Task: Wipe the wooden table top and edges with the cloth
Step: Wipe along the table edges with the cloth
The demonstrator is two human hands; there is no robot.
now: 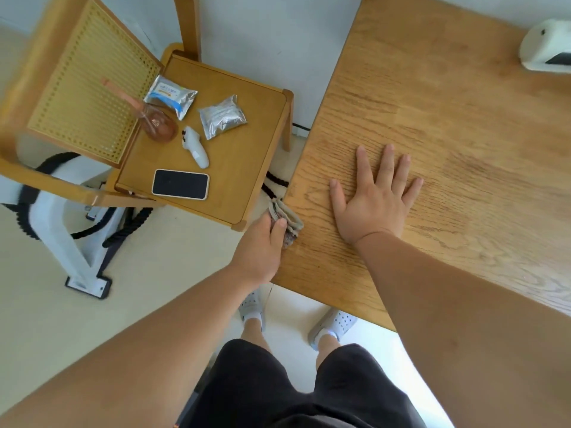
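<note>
The wooden table (448,125) fills the right half of the view, its left edge running down toward my feet. My left hand (261,248) grips a folded beige cloth (285,216) and presses it against the table's left edge, near the front corner. My right hand (375,196) lies flat on the table top with its fingers spread, a little to the right of the cloth, and holds nothing.
A wooden chair (238,168) stands close to the table's left edge; on its seat lie a phone (180,184), two foil packets, a white remote and a glass cup. A white device (547,47) sits at the table's far right. A white machine with black hoses (61,217) stands on the floor.
</note>
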